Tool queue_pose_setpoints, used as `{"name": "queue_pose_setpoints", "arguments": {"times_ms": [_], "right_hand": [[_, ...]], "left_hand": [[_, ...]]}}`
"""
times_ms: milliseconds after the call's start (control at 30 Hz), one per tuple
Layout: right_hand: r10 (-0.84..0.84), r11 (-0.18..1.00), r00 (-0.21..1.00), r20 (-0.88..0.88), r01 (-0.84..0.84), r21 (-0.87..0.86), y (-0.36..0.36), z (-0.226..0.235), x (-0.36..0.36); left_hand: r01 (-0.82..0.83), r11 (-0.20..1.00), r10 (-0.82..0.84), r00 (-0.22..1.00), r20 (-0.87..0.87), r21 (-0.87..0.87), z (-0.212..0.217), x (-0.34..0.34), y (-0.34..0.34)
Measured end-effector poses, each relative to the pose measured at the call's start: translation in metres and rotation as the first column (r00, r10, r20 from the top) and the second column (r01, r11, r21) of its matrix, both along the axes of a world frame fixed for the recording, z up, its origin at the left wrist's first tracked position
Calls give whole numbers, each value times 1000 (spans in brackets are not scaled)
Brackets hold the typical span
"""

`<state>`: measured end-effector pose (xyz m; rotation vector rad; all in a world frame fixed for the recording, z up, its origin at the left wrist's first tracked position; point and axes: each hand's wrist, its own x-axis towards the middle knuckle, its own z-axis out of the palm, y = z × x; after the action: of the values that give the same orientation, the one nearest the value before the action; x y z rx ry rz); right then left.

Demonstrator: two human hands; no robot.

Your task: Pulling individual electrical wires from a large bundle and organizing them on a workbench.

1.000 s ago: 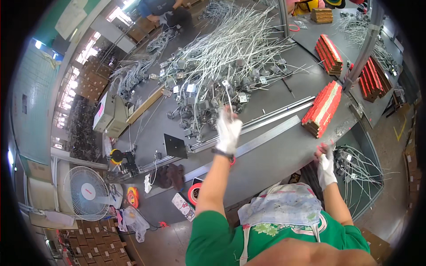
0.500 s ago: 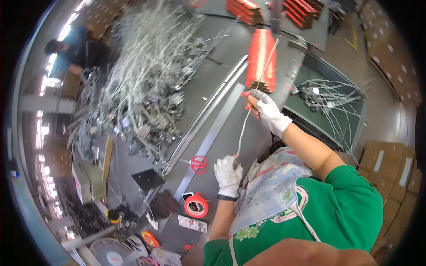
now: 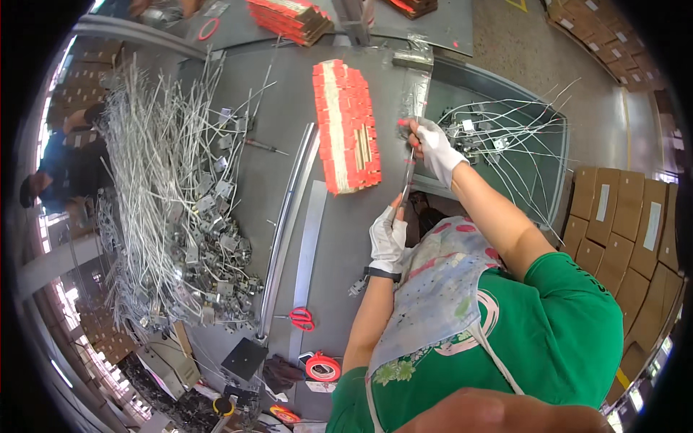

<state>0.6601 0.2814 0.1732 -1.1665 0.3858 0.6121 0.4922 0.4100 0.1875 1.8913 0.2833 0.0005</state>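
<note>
My left hand [image 3: 388,238], in a white fingerless glove, is closed with its bare fingertips pinching the lower end of a thin cable stretch [image 3: 409,173]. Higher up and to the right, my gloved right hand [image 3: 437,150] pinches the same cable near its upper end. The cable looks grey and taut between them, with a faint reddish mark. A small red bit [image 3: 402,123] shows at my right fingertips, beside a strip of clear tape [image 3: 414,92] on the table edge. Beside my left wrist lies a small metal connector [image 3: 357,287].
A stack of red-edged cardboard pieces [image 3: 345,126] lies left of my hands. Farther left are a large heap of white cables [image 3: 155,187], a metal rail [image 3: 289,227] and red scissors [image 3: 302,318]. A green-grey bin [image 3: 498,76] with several cables stands right.
My hands have come closer together, and the long white cable stretch between them is now shorter. My left hand has moved up. The view has shifted, showing the cardboard stack farther left.
</note>
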Motion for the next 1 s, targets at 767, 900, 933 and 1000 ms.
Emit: {"name": "queue_pose_setpoints", "arguments": {"times_ms": [767, 900, 933, 1000], "right_hand": [[-84, 996, 980, -180, 82, -18, -27, -19, -54], [-65, 997, 986, -151, 60, -40, -23, -20, -50], [-30, 999, 991, -131, 25, -45, -22, -15, -48], [1, 998, 995, -102, -7, -57, -22, -17, -48]], "left_hand": [[-70, 925, 57, 997, 47, 373, -26, 51, -37], [-73, 935, 49, 996, 76, 346, -28, 49, -34], [-88, 947, 60, 993, 100, 308, -31, 47, -32], [-101, 960, 68, 989, 132, 262, -32, 45, -33]]}}
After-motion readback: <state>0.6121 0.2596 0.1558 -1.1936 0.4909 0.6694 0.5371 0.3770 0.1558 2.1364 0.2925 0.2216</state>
